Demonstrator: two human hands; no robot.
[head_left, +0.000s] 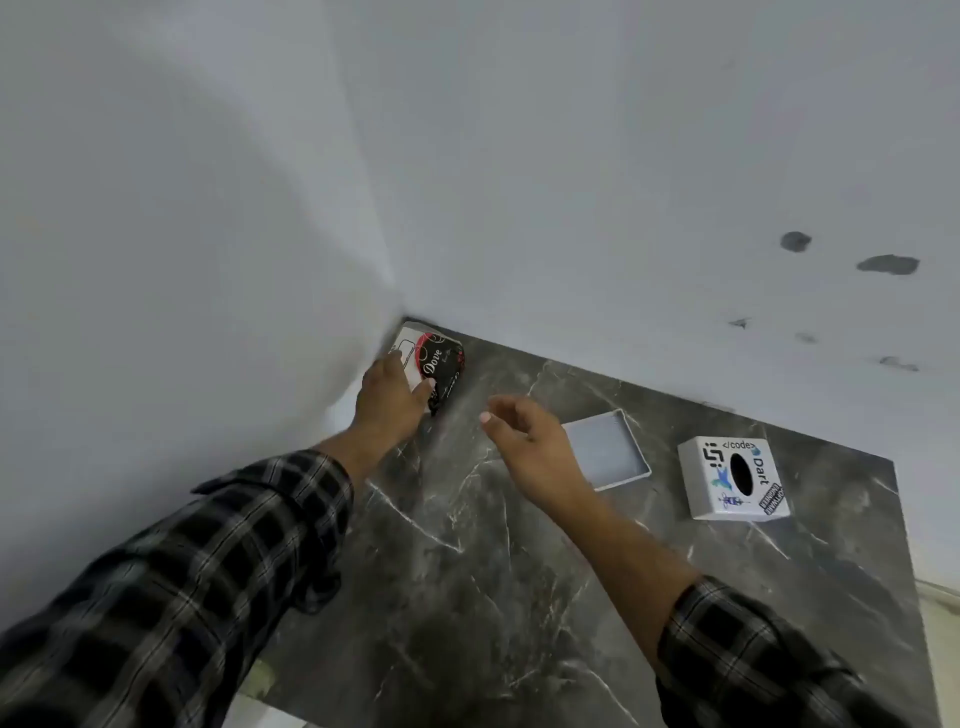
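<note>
Plaid sleeves (182, 571) over marble counter (467, 597): left hand (389, 400) grips Dove pack (441, 364) at wall corner (397, 296), right hand (530, 441) loose.

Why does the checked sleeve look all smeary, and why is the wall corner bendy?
Head view: the black-and-white checked left sleeve sits near the lens and looks smeared; the wide-angle lens bends the white wall corner; light is soft and even, no glare; lettering on the black and red Dove packet is readable.
</note>
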